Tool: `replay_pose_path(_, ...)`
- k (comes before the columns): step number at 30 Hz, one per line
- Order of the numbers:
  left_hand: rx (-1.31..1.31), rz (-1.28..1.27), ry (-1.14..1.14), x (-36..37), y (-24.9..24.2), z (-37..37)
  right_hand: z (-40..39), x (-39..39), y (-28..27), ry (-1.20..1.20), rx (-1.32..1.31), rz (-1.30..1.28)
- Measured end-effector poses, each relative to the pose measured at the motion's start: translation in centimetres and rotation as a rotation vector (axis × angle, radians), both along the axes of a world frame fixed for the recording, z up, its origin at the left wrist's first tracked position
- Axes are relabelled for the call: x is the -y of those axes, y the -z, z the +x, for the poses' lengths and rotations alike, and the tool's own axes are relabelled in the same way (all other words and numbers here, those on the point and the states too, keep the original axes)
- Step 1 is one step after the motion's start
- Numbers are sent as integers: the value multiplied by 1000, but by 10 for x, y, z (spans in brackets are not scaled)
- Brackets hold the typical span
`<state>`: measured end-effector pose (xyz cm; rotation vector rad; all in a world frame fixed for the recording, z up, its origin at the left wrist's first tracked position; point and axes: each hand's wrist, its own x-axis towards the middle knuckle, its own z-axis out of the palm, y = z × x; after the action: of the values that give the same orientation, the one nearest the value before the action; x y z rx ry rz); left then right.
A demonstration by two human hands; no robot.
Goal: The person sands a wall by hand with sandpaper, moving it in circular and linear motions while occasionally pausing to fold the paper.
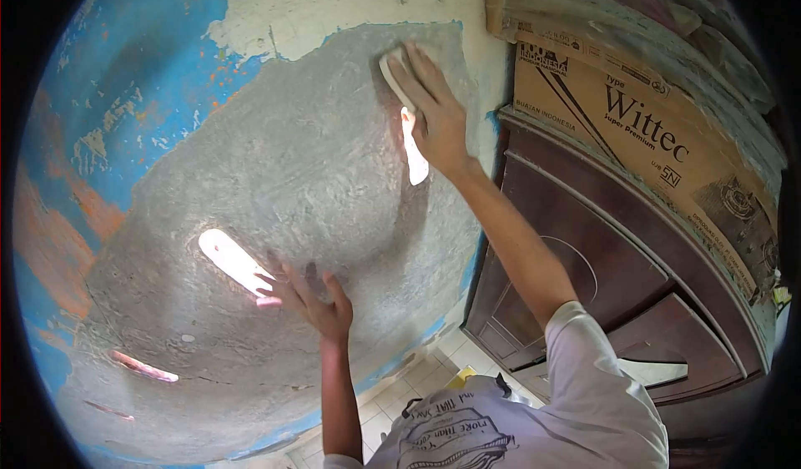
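Right hand (438, 123) holding pale block (395, 81) against grey wall patch (284, 135), near top, just above bright gap (415, 148). Left hand (321, 304) wide, nothing in it, near other gap (234, 260). Block could catch on gap edge if slid down, chip patch.

Wittec carton (642, 148) atop dark wooden cabinet (613, 277).

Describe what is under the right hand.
A pale block shows under the right hand, grey plaster around it. The hand hides the rest of the block and plaster beneath.
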<state>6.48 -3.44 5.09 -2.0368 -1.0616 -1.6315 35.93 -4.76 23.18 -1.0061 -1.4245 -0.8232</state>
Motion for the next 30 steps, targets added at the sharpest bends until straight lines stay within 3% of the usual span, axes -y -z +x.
replay_pose_path(2, -20, 0, 135, -2, -36, 16, 12, -9, 60, 4, -54, -21)
replay_pose_path(4, -63, 93, 120, -8, -62, 32, 17, -8, 150, -48, -77, -78)
replay_pose_path(6, -141, 115, 61, -10, -69, 39, 16, 17, 208, -72, -130, -297)
replay_pose_path(9, -230, 87, -157, -21, -71, 55, 36, 25, 189, -104, -103, -268)
replay_pose_path(13, -274, 228, -275, -38, -61, 66, 69, 17, 57, -196, 8, -83)
replay_pose_path(16, -218, 246, -298, -43, -48, 68, 78, 13, 10, -138, 160, -30)
replay_pose_path(22, -228, 263, -369, -43, -49, 71, 78, 20, 146, -296, -60, -207)
replay_pose_path(25, -235, 328, -380, -50, -44, 70, 85, 6, 112, -190, 36, -117)
replay_pose_path(28, -242, 312, -392, -47, -46, 70, 78, 1, 43, -87, 156, -101)
replay_pose_path(30, -240, 303, -392, -48, -46, 71, 67, 1, 51, -120, 68, -128)
